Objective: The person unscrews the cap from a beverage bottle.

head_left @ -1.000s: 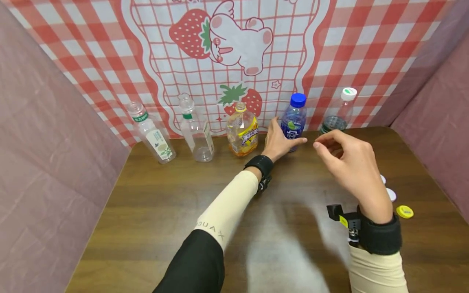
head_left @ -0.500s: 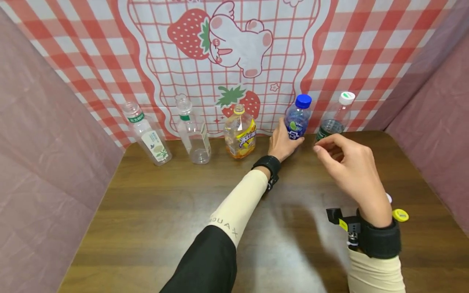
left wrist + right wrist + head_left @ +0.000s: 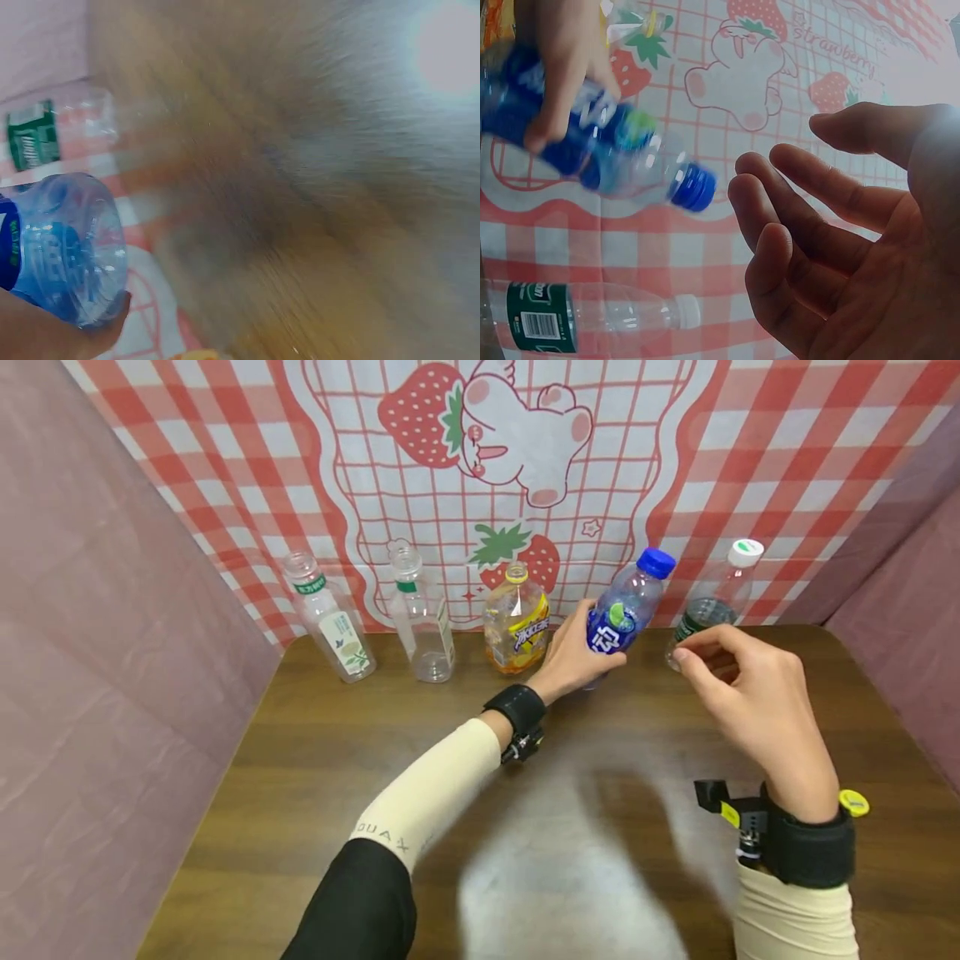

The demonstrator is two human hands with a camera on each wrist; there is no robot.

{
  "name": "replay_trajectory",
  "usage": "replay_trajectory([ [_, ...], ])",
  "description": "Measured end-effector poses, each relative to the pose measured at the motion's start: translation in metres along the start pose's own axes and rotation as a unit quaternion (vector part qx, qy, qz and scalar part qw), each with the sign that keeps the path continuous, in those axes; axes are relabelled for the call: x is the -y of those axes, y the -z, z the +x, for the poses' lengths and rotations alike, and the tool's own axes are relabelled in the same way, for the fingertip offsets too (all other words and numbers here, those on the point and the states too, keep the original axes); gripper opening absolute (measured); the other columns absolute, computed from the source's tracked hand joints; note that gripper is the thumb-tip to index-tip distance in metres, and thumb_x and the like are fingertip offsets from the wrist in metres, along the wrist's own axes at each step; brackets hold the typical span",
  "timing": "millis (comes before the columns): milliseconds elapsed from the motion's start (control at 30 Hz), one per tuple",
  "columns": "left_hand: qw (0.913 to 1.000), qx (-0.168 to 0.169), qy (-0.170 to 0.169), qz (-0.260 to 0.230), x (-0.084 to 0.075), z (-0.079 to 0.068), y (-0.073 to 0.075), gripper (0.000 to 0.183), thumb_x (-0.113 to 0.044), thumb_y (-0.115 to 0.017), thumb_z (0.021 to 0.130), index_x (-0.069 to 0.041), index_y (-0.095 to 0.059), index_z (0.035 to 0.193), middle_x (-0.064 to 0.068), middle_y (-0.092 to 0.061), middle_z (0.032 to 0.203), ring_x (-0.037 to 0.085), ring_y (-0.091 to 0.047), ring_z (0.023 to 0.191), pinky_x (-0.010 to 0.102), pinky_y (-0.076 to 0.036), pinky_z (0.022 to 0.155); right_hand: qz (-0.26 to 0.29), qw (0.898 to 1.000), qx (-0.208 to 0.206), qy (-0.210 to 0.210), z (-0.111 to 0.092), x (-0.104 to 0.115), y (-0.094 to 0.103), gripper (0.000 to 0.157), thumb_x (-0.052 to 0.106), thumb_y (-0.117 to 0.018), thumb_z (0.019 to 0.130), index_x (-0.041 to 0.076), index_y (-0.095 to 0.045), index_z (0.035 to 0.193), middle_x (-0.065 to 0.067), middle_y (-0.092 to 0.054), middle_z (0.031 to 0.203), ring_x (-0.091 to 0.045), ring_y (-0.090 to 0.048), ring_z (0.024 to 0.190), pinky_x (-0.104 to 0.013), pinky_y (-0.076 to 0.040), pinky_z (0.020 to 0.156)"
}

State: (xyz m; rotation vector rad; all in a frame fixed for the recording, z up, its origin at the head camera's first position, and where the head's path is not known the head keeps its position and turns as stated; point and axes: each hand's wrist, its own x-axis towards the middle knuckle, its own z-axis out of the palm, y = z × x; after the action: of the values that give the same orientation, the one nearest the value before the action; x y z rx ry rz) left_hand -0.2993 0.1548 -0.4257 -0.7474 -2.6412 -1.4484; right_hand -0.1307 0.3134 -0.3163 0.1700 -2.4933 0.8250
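My left hand (image 3: 576,653) grips a clear bottle with a blue label and blue cap (image 3: 626,602). The bottle leans to the right; in the left wrist view its base (image 3: 97,251) shows, apparently off the table. My right hand (image 3: 757,702) hovers to the right of it, fingers loosely bent, and the right wrist view shows nothing between fingers and thumb. Behind that hand stands a clear bottle with a green label and white cap (image 3: 716,597), its lower part partly hidden in the head view.
Left of the held bottle stand an uncapped yellow-labelled bottle (image 3: 517,627) and two uncapped clear bottles, the middle one (image 3: 423,627) and the far-left one (image 3: 330,622). A yellow cap (image 3: 854,802) lies by my right wrist on the wooden table (image 3: 300,827). A checked cloth (image 3: 247,468) hangs behind.
My left hand has closed round the blue-capped bottle, which has gone from upright to tilted right. The right hand has kept nearly the same pose. The head view has shifted slightly.
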Motion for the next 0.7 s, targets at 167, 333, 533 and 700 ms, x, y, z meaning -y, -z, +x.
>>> replay_trajectory([
  [167,0.9997,0.015,-0.009,-0.016,0.002,-0.037,0.027,0.085,-0.029,-0.086,0.075,-0.021,-0.042,0.148,0.005,-0.062,0.128,0.016,-0.062,0.107,0.026,-0.052,0.086,-0.003,1.000,-0.001,-0.006,-0.003,0.005,0.003,0.016,0.021,-0.072,0.096,0.008,-0.076,0.105,-0.003,-0.074,0.089,0.019,-0.050,0.071,-0.006,-0.039,0.064],
  [333,0.9989,0.023,-0.027,0.032,0.008,-0.076,0.064,0.092,-0.029,-0.088,0.072,-0.024,-0.041,0.150,0.005,-0.059,0.140,0.021,-0.062,0.118,0.037,-0.053,0.096,0.003,1.000,-0.002,0.005,-0.004,0.007,0.000,0.012,0.020,-0.073,0.095,0.012,-0.077,0.104,0.012,-0.069,0.086,0.018,-0.053,0.071,-0.005,-0.040,0.064],
  [533,0.9860,0.014,-0.077,0.147,0.016,-0.119,0.098,0.092,-0.032,-0.091,0.068,-0.026,-0.046,0.148,0.004,-0.063,0.129,0.022,-0.062,0.111,0.043,-0.053,0.090,-0.003,0.999,0.026,0.024,-0.004,0.014,-0.014,0.016,0.022,-0.070,0.098,0.012,-0.075,0.109,-0.007,-0.076,0.091,0.015,-0.054,0.074,-0.008,-0.041,0.066],
  [700,0.9718,-0.014,-0.109,0.208,0.023,-0.144,0.109,0.092,-0.034,-0.093,0.067,-0.028,-0.049,0.148,0.003,-0.064,0.123,0.023,-0.061,0.108,0.046,-0.049,0.090,-0.012,0.997,0.070,0.030,-0.004,0.030,-0.033,0.026,0.034,-0.059,0.105,0.013,-0.073,0.111,-0.005,-0.075,0.090,-0.011,-0.066,0.077,-0.022,-0.046,0.068],
])
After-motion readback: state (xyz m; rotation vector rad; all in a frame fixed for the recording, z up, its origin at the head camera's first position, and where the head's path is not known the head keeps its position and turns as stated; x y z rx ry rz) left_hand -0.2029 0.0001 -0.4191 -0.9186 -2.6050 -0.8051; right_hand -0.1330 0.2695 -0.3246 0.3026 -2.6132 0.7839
